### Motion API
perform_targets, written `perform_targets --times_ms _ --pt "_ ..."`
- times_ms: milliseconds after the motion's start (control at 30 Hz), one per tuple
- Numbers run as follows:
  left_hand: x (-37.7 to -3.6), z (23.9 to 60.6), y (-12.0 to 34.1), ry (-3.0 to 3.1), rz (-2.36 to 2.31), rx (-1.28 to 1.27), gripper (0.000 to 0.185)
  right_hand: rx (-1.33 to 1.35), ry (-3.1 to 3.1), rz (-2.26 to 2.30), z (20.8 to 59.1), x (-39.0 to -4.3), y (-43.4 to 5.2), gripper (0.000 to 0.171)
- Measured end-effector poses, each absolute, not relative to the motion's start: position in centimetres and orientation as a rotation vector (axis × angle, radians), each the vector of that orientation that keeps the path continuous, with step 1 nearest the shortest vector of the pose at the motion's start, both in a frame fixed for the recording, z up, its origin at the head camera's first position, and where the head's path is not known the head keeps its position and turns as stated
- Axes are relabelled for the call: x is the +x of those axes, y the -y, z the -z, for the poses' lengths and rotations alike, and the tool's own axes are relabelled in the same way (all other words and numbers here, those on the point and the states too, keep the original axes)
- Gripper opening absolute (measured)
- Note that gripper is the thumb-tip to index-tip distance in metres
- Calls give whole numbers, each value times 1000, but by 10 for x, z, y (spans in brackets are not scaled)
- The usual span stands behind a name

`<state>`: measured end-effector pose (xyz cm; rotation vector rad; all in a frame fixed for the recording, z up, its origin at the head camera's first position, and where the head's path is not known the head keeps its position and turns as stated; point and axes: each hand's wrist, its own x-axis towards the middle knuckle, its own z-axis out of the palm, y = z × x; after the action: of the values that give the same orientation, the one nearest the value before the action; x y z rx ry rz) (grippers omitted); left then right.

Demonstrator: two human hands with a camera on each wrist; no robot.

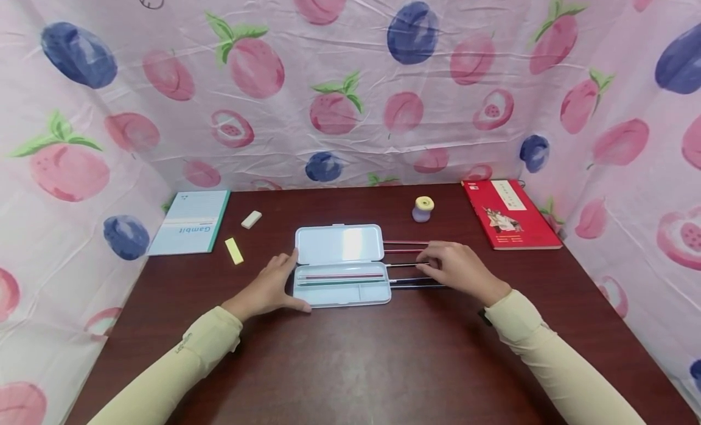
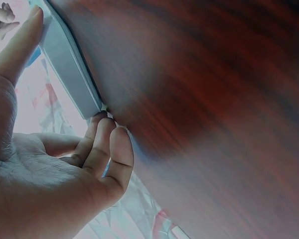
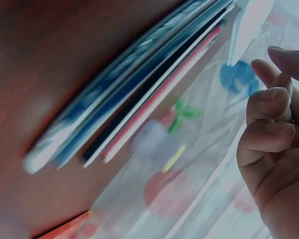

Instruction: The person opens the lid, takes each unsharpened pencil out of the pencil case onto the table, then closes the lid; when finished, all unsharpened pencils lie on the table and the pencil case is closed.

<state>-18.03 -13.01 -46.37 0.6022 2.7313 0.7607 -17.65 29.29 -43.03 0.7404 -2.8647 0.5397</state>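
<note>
- The left hand is laid flat on the table against the left end of the open pencil case; its fingers are spread wide, the forefinger along the case's left edge and the thumb at its near left corner.
- In the left wrist view the left hand is seen from below: the thumb is stretched along the grey side of the pencil case, and the other fingers are bent at the case's corner, touching it. Nothing is gripped in this hand.
- The right hand is held just right of the case, over a row of pencils that lie side by side on the table. Its fingertips are closed narrowly on the end of one thin dark pencil.
- In the right wrist view the fingers are curled close together, and the pencils are seen lying parallel: dark blue, black, white and red ones.
- The pencil case is placed at the middle of the table, its lid folded back flat; a red pencil and a green one are lying lengthwise in the tray.
- A small lilac sharpener with a yellow top is set behind the pencils.
- A red book is lying at the far right.
- A white eraser, a yellow eraser and a pale blue notebook are found at the far left.
- The table is enclosed by a pink cloth printed with fruit.
</note>
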Motion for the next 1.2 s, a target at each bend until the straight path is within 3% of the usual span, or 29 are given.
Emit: perform_targets --times_ms 567,1200 --pt "-180 465 131 -2729 -780 566 137 1000 2769 -441 443 -198 -220 12" --pt "-180 463 130 -2724 -769 546 137 951 2866 -433 448 -210 -205 6"
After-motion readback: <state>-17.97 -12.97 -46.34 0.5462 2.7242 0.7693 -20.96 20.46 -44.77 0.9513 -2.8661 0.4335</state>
